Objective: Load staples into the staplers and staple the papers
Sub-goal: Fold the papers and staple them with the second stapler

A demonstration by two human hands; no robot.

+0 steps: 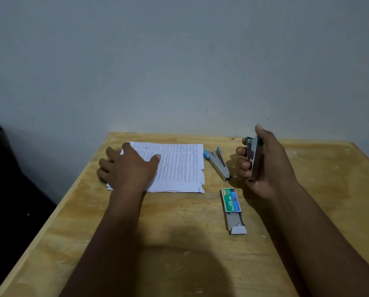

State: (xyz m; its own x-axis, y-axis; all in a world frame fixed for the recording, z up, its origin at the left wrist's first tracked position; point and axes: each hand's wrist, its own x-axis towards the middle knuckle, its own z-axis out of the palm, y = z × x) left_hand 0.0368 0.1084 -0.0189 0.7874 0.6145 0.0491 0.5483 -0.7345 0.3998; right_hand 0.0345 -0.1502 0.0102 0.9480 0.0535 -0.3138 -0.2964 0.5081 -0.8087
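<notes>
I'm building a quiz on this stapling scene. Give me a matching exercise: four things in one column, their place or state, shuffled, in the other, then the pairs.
Things:
1. papers
2. stapler with the light blue end
3. staple box
4. teal stapler

States:
A. lying on the table, inner tray slid out
B. gripped upright in the right hand
C. pressed flat under the left hand
D. lying untouched between the papers and the right hand

Pairs: 1-C, 2-D, 3-A, 4-B

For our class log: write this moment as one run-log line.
left hand: flat on papers | right hand: holds stapler | second stapler: on table | staple box: open
</notes>
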